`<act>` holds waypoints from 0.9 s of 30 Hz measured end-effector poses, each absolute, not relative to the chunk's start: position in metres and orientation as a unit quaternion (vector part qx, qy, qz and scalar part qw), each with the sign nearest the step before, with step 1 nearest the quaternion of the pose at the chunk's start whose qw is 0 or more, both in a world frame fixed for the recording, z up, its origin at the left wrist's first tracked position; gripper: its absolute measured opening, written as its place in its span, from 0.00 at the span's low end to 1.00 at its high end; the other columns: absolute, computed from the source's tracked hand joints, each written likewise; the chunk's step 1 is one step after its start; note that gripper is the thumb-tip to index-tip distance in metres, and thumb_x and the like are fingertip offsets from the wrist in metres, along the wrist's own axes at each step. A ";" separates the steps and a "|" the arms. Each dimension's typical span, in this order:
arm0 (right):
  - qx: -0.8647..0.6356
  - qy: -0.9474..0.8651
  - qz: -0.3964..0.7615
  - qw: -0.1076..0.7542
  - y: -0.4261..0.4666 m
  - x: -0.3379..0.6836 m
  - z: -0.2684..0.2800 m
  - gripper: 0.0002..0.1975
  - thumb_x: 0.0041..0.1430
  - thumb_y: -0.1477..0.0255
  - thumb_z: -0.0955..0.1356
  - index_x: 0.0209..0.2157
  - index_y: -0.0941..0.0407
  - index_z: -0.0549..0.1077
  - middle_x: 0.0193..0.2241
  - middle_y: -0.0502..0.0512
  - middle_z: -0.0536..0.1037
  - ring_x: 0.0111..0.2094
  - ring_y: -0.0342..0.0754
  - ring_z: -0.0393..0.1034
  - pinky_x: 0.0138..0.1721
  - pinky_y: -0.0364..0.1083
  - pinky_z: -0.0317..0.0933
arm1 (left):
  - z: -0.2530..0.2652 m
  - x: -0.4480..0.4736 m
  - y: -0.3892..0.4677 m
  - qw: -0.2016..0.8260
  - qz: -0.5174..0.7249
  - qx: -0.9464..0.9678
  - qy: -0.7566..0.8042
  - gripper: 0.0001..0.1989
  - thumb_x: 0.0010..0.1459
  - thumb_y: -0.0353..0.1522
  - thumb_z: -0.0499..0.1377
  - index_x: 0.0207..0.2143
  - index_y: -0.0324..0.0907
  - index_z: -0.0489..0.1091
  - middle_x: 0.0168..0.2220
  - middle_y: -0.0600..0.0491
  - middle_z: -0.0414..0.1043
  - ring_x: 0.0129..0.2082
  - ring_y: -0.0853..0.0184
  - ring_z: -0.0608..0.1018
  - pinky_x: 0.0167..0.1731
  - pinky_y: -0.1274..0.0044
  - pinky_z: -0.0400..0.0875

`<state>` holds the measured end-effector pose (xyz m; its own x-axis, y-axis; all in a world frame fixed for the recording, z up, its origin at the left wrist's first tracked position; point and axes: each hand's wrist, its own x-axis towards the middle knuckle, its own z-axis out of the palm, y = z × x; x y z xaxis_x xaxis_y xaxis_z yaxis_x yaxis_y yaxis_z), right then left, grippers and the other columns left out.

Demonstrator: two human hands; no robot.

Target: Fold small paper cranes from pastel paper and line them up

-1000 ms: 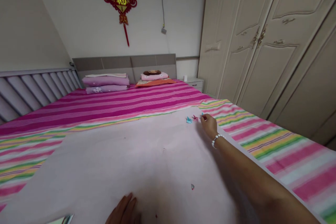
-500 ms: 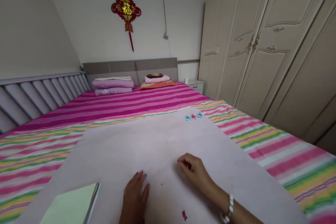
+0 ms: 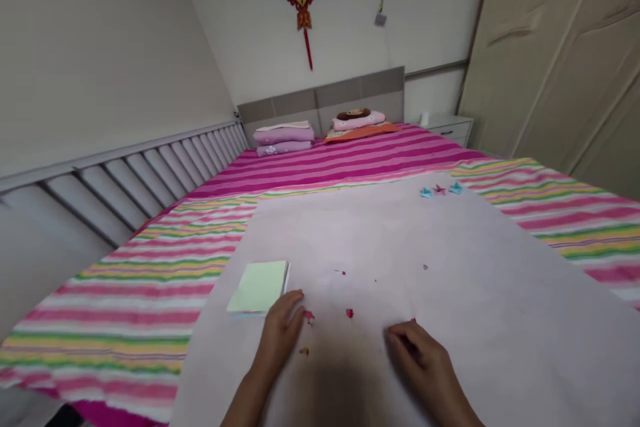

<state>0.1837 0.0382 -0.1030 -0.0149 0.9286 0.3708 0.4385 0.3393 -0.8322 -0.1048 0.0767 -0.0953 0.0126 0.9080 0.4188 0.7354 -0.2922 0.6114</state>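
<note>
Our left hand (image 3: 281,332), grip apart, lies by the paper stack (image 3: 257,285) on the pale sheet (image 3: 370,233); taking paper seems in hand, needing a light pinch. Our right hand (image 3: 425,357) curls; its hold we cannot tell.

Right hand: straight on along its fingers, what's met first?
Likely the small red scrap, ahead and left of the right hand on the pale sheet; depth is hard to judge.
</note>
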 end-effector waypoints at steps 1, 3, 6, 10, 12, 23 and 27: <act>-0.509 -0.670 0.255 0.477 0.036 0.181 -0.102 0.10 0.58 0.65 0.63 0.27 0.52 0.72 0.24 0.55 0.76 0.26 0.51 0.71 0.28 0.46 0.65 | -0.093 -0.116 0.075 0.114 0.404 0.678 0.604 0.14 0.56 0.35 0.55 0.42 0.41 0.73 0.45 0.45 0.76 0.47 0.60 0.76 0.49 0.66 0.70; -0.499 -0.680 0.252 0.474 0.033 0.174 -0.100 0.10 0.59 0.66 0.62 0.27 0.52 0.71 0.26 0.55 0.76 0.27 0.51 0.71 0.29 0.47 0.65 | -0.089 -0.136 0.075 0.106 0.410 0.656 0.624 0.15 0.58 0.36 0.52 0.43 0.39 0.72 0.47 0.43 0.75 0.49 0.59 0.75 0.51 0.64 0.68; -0.489 -0.693 0.251 0.467 0.030 0.163 -0.098 0.10 0.59 0.66 0.61 0.28 0.52 0.71 0.27 0.56 0.75 0.29 0.51 0.71 0.30 0.47 0.66 | -0.089 -0.161 0.079 0.103 0.410 0.638 0.643 0.17 0.58 0.37 0.53 0.45 0.37 0.71 0.50 0.40 0.72 0.52 0.55 0.72 0.54 0.60 0.64; -0.479 -0.706 0.258 0.454 0.029 0.153 -0.099 0.09 0.60 0.68 0.61 0.28 0.53 0.70 0.27 0.55 0.75 0.29 0.50 0.71 0.31 0.47 0.65 | -0.092 -0.178 0.084 0.121 0.397 0.651 0.636 0.21 0.49 0.38 0.63 0.46 0.41 0.71 0.54 0.44 0.69 0.60 0.53 0.62 0.58 0.59 0.57; -0.475 -0.710 0.261 0.450 0.028 0.149 -0.101 0.09 0.60 0.69 0.61 0.28 0.53 0.70 0.27 0.55 0.75 0.30 0.50 0.71 0.32 0.47 0.65 | -0.094 -0.181 0.084 0.136 0.391 0.655 0.631 0.26 0.44 0.38 0.66 0.47 0.41 0.70 0.55 0.44 0.67 0.61 0.52 0.59 0.58 0.58 0.55; -0.459 -0.728 0.287 0.420 0.036 0.127 -0.100 0.09 0.60 0.72 0.61 0.28 0.54 0.70 0.27 0.54 0.74 0.29 0.49 0.69 0.31 0.45 0.63 | -0.093 -0.184 0.079 0.195 0.389 0.633 0.640 0.24 0.51 0.39 0.61 0.50 0.40 0.68 0.56 0.43 0.67 0.61 0.57 0.61 0.59 0.63 0.57; -0.457 -0.734 0.301 0.403 0.040 0.116 -0.095 0.09 0.59 0.74 0.61 0.28 0.54 0.70 0.27 0.54 0.73 0.29 0.48 0.69 0.31 0.45 0.62 | -0.093 -0.186 0.078 0.206 0.396 0.628 0.638 0.21 0.51 0.38 0.61 0.48 0.41 0.71 0.55 0.44 0.68 0.60 0.57 0.63 0.58 0.63 0.57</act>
